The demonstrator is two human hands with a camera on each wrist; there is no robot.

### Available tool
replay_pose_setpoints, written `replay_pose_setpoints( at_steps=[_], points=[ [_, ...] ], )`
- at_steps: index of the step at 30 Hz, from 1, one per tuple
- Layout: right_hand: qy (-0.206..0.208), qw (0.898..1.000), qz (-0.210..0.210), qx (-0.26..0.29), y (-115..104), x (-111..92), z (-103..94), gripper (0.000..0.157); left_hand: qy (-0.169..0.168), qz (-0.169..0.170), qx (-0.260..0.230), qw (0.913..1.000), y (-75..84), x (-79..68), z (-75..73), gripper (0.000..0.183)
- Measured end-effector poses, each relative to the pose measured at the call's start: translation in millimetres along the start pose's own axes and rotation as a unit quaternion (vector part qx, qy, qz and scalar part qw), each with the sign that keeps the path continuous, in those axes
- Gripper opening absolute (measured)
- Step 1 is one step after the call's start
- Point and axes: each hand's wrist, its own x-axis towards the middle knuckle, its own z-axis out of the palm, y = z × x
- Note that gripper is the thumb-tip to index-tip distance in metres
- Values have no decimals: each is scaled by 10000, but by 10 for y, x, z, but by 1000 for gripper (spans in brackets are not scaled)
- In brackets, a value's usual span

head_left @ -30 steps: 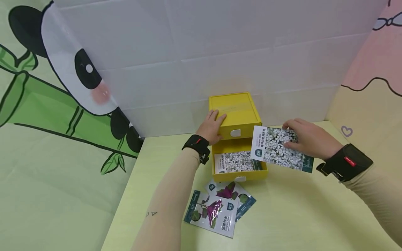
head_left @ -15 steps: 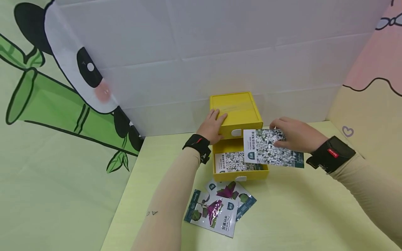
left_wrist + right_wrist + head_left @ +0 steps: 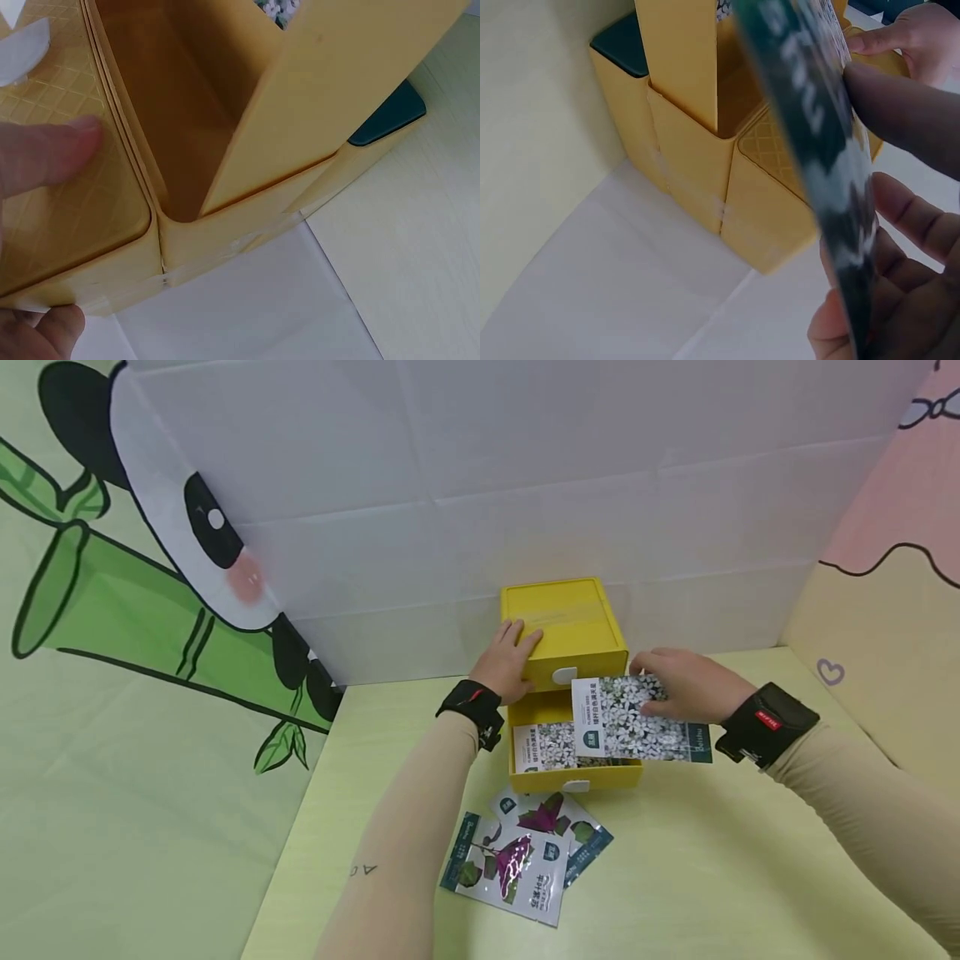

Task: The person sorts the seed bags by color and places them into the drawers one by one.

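A yellow drawer box [image 3: 562, 610] stands against the back wall, its lower drawer [image 3: 528, 782] pulled out. On the box's left side rests my left hand [image 3: 501, 667]; in the left wrist view its thumb [image 3: 56, 154] lies on the quilted drawer front. My right hand [image 3: 693, 683] pinches a flower seed packet [image 3: 622, 718] with white blossoms between thumb and fingers, held partly over the open drawer. A matching seed packet [image 3: 542, 747] lies inside the drawer, partly covered from view. Seen edge-on in the right wrist view, the held packet [image 3: 810, 127] shows its green end.
Two more seed packets with purple leaves, a front one [image 3: 506, 868] and a rear one [image 3: 588, 843], overlap on the table [image 3: 720, 868] before the drawer. A dark green panel [image 3: 390, 112] sits beyond the open drawer. White cloth [image 3: 525, 485] hangs behind.
My right hand has carried the held seed packet leftward and slightly down, from the drawer's right edge to over its right half. The left hand stays in place on the box.
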Motion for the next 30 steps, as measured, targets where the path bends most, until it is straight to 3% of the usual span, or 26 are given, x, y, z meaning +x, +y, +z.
replay_pose_setpoints(
  at_steps=[6, 15, 23, 30],
  points=[
    [-254, 9995, 195, 80, 107, 107, 64, 51, 4, -88, 39, 10000, -1, 89, 49, 90],
    [-516, 9986, 112, 2, 295, 249, 147, 52, -60, -216, 106, 9997, 4, 185, 61, 90],
    [-589, 9978, 262, -180, 334, 303, 222, 50, -57, -214, 126, 9997, -20, 166, 42, 89],
    [-666, 9968, 448, 48, 386, 294, 274, 42, -76, -195, 101, 9997, -25, 157, 36, 89]
  ],
)
